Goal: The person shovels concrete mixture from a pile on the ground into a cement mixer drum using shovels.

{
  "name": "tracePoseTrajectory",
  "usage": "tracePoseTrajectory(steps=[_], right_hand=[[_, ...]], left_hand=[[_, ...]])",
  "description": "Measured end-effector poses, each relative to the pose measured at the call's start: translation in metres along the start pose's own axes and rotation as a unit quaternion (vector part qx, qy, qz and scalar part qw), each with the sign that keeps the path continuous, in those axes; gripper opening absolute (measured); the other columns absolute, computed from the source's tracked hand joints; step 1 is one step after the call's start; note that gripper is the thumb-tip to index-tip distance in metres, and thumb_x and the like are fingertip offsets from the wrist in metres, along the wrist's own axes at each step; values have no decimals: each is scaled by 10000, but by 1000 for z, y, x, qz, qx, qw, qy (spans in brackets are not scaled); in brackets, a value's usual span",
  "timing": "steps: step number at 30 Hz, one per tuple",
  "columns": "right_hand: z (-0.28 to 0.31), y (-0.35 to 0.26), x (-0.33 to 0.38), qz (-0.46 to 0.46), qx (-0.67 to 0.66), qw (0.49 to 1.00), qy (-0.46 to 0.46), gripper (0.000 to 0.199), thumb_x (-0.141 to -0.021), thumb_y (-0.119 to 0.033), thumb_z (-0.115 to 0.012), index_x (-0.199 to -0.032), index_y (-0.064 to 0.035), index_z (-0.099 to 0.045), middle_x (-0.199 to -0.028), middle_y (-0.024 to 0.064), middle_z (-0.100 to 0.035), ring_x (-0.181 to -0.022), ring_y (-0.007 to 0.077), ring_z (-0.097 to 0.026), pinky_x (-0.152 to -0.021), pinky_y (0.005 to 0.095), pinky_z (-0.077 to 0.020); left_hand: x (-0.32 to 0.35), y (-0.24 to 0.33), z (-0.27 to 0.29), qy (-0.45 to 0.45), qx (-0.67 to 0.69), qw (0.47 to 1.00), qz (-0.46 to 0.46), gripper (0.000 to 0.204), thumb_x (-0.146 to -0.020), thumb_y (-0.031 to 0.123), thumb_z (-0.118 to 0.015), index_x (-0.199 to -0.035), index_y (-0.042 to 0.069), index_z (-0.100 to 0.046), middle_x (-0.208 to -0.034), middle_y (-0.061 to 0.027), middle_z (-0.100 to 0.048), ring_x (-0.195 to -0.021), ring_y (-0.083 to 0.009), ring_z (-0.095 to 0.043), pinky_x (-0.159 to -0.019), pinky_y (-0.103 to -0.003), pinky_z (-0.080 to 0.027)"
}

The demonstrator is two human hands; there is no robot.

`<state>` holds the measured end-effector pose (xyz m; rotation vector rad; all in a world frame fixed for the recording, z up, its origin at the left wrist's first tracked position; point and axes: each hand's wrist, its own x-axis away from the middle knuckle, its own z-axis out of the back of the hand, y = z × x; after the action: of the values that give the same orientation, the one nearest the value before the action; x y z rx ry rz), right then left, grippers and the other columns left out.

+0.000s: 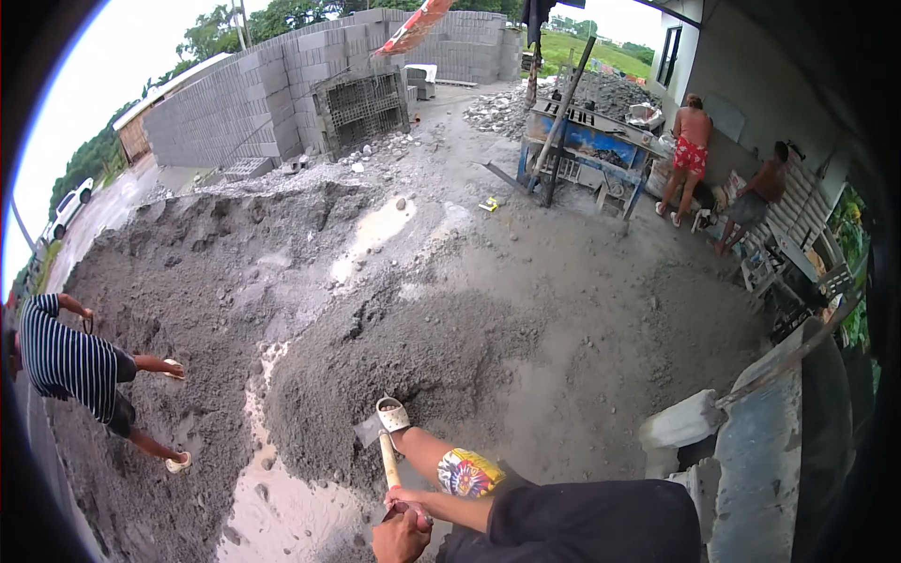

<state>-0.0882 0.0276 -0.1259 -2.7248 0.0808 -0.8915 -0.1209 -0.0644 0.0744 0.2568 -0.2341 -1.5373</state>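
Note:
A shovel with a pale wooden handle (388, 458) slants down from my hands to its grey metal blade (368, 432), which meets the edge of a grey sand mound (328, 394). My left hand (401, 538) is closed around the grip at the near end. Just beyond it, my right hand (409, 501) wraps the shaft, its forearm coming in from the right. My foot in a white clog (392, 414) is beside the top of the blade; whether it presses on it I cannot tell. The blade's tip is hidden in the sand.
Murky puddles (291, 516) lie along the mound. At far left stands a person in a striped shirt (70, 352). Stacked grey blocks (272, 94) line the back, near a blue machine (591, 141). Two people work by the right wall. A metal sheet (755, 479) stands near right.

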Motion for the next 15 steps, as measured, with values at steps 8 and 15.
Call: tracePoseTrajectory(steps=[8, 15], right_hand=[[128, -58, -117, 113, -2, 992, 61, 77, -774, -129, -584, -741, -82, -533, -636, 23, -557, -595, 139, -541, -592, 275, -450], [-20, -74, 2, -34, 75, 990, 117, 150, -786, -197, -544, -683, -116, -472, -631, 26, -533, -587, 185, -520, -625, 357, -454]], left_hand=[[-92, -22, -21, -4, 25, 998, -59, 216, -722, 310, -614, -693, 100, -574, -674, -109, -635, -554, -308, -614, -489, -423, -485], [-48, -46, -5, -137, 102, 982, 84, 240, -828, 316, -516, -872, 92, -589, -857, -163, -619, -740, -361, -621, -609, -467, -494]])
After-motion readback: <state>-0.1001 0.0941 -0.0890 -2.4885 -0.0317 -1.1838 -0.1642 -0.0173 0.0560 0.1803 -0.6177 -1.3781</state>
